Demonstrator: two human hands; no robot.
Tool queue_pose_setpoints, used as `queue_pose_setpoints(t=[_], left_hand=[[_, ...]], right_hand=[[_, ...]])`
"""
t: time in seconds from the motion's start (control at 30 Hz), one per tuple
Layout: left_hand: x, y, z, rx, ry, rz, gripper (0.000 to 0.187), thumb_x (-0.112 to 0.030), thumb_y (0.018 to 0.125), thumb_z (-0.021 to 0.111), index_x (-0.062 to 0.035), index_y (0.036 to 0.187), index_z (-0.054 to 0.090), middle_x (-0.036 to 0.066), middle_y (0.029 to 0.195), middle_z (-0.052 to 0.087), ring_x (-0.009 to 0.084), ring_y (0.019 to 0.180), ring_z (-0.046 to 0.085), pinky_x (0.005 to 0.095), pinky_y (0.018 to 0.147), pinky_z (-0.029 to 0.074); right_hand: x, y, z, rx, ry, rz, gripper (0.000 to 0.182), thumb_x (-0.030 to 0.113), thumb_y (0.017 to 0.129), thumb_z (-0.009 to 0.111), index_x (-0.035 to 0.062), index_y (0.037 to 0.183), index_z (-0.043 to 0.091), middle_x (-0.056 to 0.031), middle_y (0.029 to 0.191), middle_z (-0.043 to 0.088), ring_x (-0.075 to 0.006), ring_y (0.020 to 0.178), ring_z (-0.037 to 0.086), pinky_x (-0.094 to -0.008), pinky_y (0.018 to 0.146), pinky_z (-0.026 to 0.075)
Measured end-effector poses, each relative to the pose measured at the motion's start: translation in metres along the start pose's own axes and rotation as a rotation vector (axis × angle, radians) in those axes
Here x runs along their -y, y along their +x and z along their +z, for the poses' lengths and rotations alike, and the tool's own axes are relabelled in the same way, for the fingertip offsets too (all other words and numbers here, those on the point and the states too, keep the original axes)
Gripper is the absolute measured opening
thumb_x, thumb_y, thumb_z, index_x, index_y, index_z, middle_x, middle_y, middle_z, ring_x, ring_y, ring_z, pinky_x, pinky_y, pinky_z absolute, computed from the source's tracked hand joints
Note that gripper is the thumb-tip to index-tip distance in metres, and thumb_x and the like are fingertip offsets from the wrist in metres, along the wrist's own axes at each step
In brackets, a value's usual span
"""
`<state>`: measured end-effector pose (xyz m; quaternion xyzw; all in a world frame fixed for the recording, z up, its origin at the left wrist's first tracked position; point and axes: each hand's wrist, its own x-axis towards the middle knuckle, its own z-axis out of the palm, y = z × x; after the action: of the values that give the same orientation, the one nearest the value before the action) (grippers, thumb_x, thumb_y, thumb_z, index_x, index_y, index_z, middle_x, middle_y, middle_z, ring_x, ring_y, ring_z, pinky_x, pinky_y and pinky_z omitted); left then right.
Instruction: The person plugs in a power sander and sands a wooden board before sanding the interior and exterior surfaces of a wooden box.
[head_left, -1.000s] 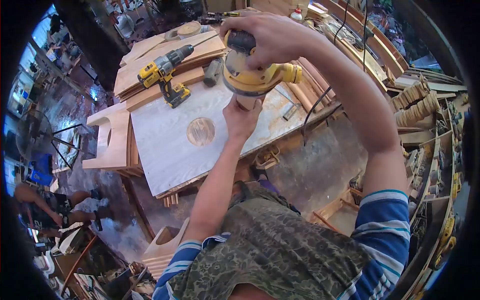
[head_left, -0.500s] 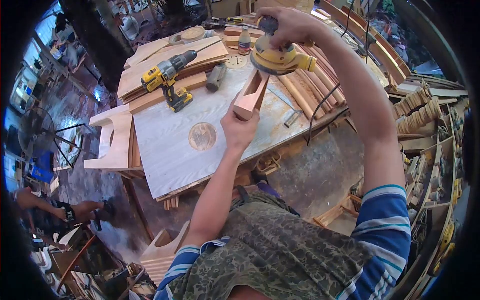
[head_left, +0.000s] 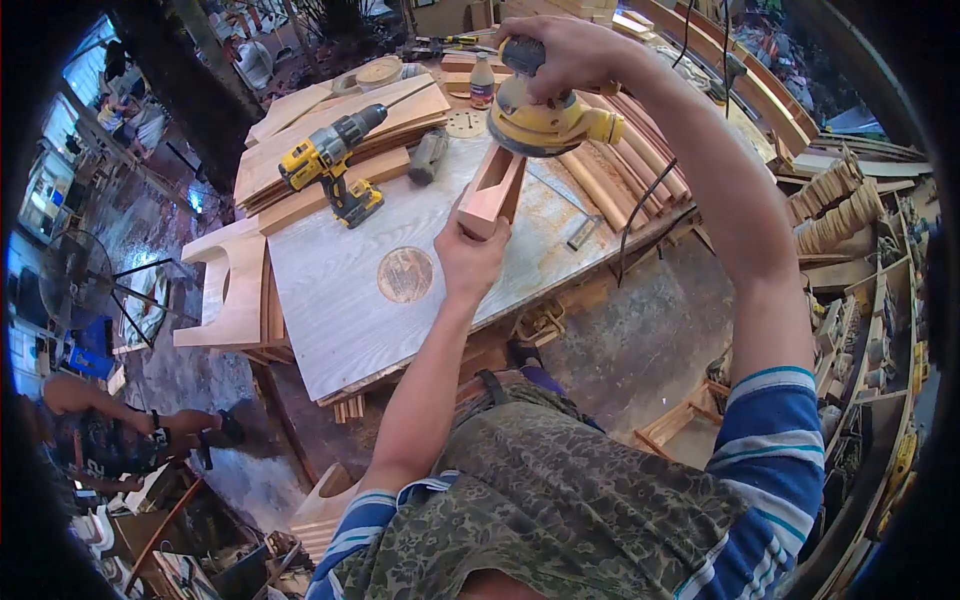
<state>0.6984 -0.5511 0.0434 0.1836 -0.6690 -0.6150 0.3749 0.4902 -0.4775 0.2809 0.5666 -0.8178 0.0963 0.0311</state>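
Observation:
My left hand (head_left: pixel 470 258) grips the near end of a narrow wooden box frame (head_left: pixel 484 208), its long slot facing up, tilted above the table. On its far end rests a yellow orbital sander (head_left: pixel 535 122). My right hand (head_left: pixel 575 58) is wrapped round the sander's dark top grip, fingers closed. Left of the box, a yellow and black cordless drill (head_left: pixel 335 165) with a long bit lies on stacked boards (head_left: pixel 270 170). Between drill and box sits a dark grey cylindrical block (head_left: pixel 428 157). A small labelled bottle (head_left: pixel 481 82) stands behind.
The grey table (head_left: pixel 330 320) has a round wood inlay (head_left: pixel 405 275). Round wooden rods (head_left: pixel 610 185) lie at its right beside a metal-headed hammer-like tool (head_left: pixel 584 232). A black cord (head_left: pixel 640 205) hangs over the right edge. Another person (head_left: pixel 120 425) is at lower left.
The sander and box have shifted slightly left and toward me, both still held. The person at lower left shows more in view.

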Motion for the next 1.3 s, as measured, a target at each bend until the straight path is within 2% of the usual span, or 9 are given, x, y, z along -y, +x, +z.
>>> queue_pose_setpoints(t=[0.27,0.37,0.43,0.53,0.7,0.77,0.93,1.1,1.3], left_hand=[[-0.002,0.006,-0.006,-0.02,0.046,0.022,0.045,-0.019,0.082,0.083,0.0064,0.115,0.068,0.016,0.103,0.076,0.022,0.094,0.073,0.0364,0.085,0.057],[0.003,0.007,-0.009,-0.019,0.059,-0.004,0.042,-0.018,0.082,0.081,0.006,0.115,0.068,0.015,0.102,0.076,0.0214,0.092,0.073,0.036,0.083,0.057],[0.007,0.009,-0.011,-0.008,0.049,-0.014,0.041,-0.017,0.082,0.08,0.0058,0.114,0.068,0.015,0.101,0.076,0.0212,0.091,0.073,0.0357,0.082,0.057],[0.007,0.011,-0.013,0.025,0.005,0.012,0.051,-0.015,0.081,0.078,0.001,0.128,0.066,0.015,0.105,0.076,0.0176,0.097,0.071,0.0335,0.086,0.056],[-0.001,0.013,-0.014,-0.028,0.039,0.029,0.043,-0.014,0.081,0.078,0.001,0.12,0.069,0.013,0.099,0.077,0.0167,0.092,0.072,0.0336,0.083,0.056],[0.003,0.014,-0.014,-0.021,0.016,0.059,0.041,-0.014,0.081,0.079,0.001,0.118,0.069,0.013,0.097,0.077,0.0167,0.091,0.072,0.0335,0.082,0.056],[0.001,0.011,-0.018,-0.011,0.048,0.144,0.037,-0.016,0.081,0.083,0.0009,0.111,0.07,0.011,0.094,0.077,0.0152,0.087,0.071,0.0322,0.08,0.056],[-0.003,0.009,-0.018,0.023,0.171,-0.055,0.034,-0.018,0.079,0.085,0.0011,0.105,0.071,0.013,0.094,0.078,0.0176,0.088,0.074,0.0326,0.079,0.056],[0.005,0.014,-0.021,-0.033,0.233,-0.004,0.04,-0.02,0.078,0.083,0.001,0.11,0.072,0.015,0.097,0.077,0.022,0.089,0.075,0.0342,0.08,0.057]], right_hand=[[0.014,0.01,-0.007,0.059,0.01,0.084,0.083,0.023,0.058,0.083,0.0151,0.137,0.059,-0.0198,0.115,0.071,-0.0364,0.103,0.07,-0.044,0.092,0.056],[0.017,0.005,-0.003,0.072,0.009,0.051,0.079,0.022,0.061,0.084,0.0182,0.136,0.059,-0.0138,0.107,0.072,-0.0281,0.098,0.071,-0.0413,0.088,0.059],[0.018,0.006,0.002,0.028,0.021,-0.03,0.081,0.025,0.059,0.083,0.0159,0.135,0.06,-0.0185,0.114,0.072,-0.0354,0.102,0.071,-0.0442,0.09,0.057],[0.026,0.003,0.002,0.05,0.029,-0.076,0.078,0.026,0.061,0.082,0.0155,0.134,0.06,-0.0182,0.114,0.072,-0.0348,0.102,0.07,-0.0433,0.09,0.057],[0.051,-0.007,0.005,0.032,0.059,-0.15,0.076,0.027,0.061,0.082,0.0147,0.133,0.06,-0.0179,0.112,0.071,-0.0336,0.101,0.07,-0.0418,0.088,0.058],[0.067,-0.012,0.004,0.046,0.023,-0.203,0.079,0.026,0.06,0.083,0.0139,0.134,0.06,-0.0144,0.117,0.068,-0.0301,0.109,0.066,-0.042,0.097,0.054],[0.098,-0.021,0.007,0.06,-0.016,-0.186,0.077,0.029,0.058,0.081,0.0139,0.131,0.06,-0.0158,0.121,0.066,-0.035,0.113,0.062,-0.0445,0.1,0.051],[0.108,-0.012,0.013,0.007,-0.027,-0.206,0.076,0.028,0.059,0.082,0.0144,0.131,0.06,-0.016,0.12,0.067,-0.0347,0.115,0.062,-0.0446,0.1,0.051],[0.066,0.011,0.01,0.047,0.059,-0.041,0.08,0.025,0.06,0.084,0.0137,0.136,0.058,-0.0185,0.116,0.069,-0.0376,0.106,0.068,-0.0451,0.094,0.055]])
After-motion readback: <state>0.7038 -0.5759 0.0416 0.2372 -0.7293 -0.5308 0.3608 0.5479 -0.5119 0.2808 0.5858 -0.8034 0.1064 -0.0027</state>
